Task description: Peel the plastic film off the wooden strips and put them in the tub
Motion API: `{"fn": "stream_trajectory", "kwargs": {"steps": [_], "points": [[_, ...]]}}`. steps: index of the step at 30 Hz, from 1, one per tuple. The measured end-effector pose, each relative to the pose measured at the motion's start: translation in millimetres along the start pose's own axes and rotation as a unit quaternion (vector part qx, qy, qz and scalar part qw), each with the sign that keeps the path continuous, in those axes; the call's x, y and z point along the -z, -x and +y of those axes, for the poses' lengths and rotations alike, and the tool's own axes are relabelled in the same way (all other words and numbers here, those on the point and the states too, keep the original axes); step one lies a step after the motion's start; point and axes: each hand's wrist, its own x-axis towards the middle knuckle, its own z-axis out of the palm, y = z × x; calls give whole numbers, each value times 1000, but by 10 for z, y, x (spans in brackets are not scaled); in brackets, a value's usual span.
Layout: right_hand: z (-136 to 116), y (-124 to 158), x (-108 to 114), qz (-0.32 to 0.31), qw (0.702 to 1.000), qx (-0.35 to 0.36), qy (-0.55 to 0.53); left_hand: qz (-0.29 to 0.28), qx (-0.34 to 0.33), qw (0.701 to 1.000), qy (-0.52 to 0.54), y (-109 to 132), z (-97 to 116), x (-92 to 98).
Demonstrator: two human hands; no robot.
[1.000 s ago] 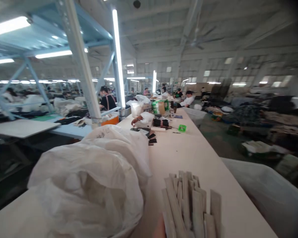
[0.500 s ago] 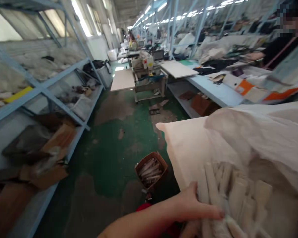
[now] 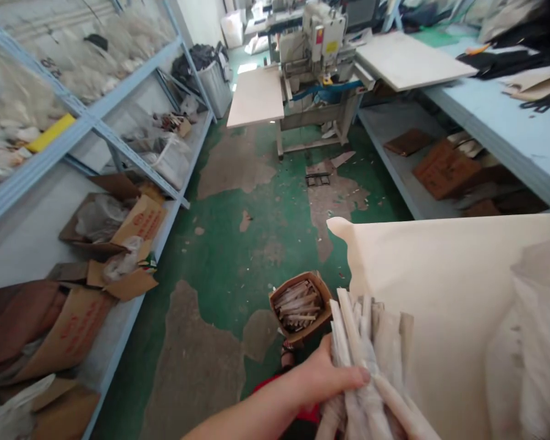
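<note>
My left hand (image 3: 318,380) is closed around a bundle of long, flat, off-white strips (image 3: 387,342), which look partly wrapped in clear plastic. Its thumb lies across the top of them, and the lower ends run out of the bottom of the view. The bundle is over the left edge of a cream-topped table (image 3: 444,275). On that table, to the right, sits a crumpled translucent plastic bag (image 3: 536,342). Just left of the bundle, on the floor, a small cardboard box (image 3: 309,333) contains similar strips (image 3: 297,302). My right hand is out of sight.
Blue metal shelving (image 3: 132,162) with bags and open cartons (image 3: 137,223) runs along the left. A sewing machine (image 3: 325,40) with white side boards stands ahead. At right, a blue table (image 3: 508,116) has boxes beneath. Scraps lie on the worn green floor (image 3: 220,256).
The view has tilted down. My left hand has drawn the strips leftward, away from the plastic bag, to the table's left edge, closer to the box on the floor.
</note>
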Motion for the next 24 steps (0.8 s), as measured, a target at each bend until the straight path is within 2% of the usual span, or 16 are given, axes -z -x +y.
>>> {"fn": "stream_trajectory", "kwargs": {"steps": [3,6,9,11,15,19,22,24], "points": [[-150,-425,-37,-30,998,-5,-54,49,11,999,-3,-410,38,100],[-202,-831,-112,-61,988,-3,-143,74,33,997,4,-760,45,312],[-124,-1299,-199,-76,966,-15,-247,69,75,995,2,-1111,5,659],[1,-1665,-266,-60,958,-29,-279,49,107,993,-11,-1384,-43,960],[397,-2493,-439,3,957,-7,-289,4,165,984,-69,-2060,-181,1665],[983,-3364,-569,64,945,46,-317,-38,203,961,-187,-2856,-418,2317],[1444,-4007,-484,110,941,68,-313,-67,206,932,-292,-3506,-692,2665],[1689,-4433,-307,179,949,68,-251,-50,198,914,-352,-3947,-904,2837]]}}
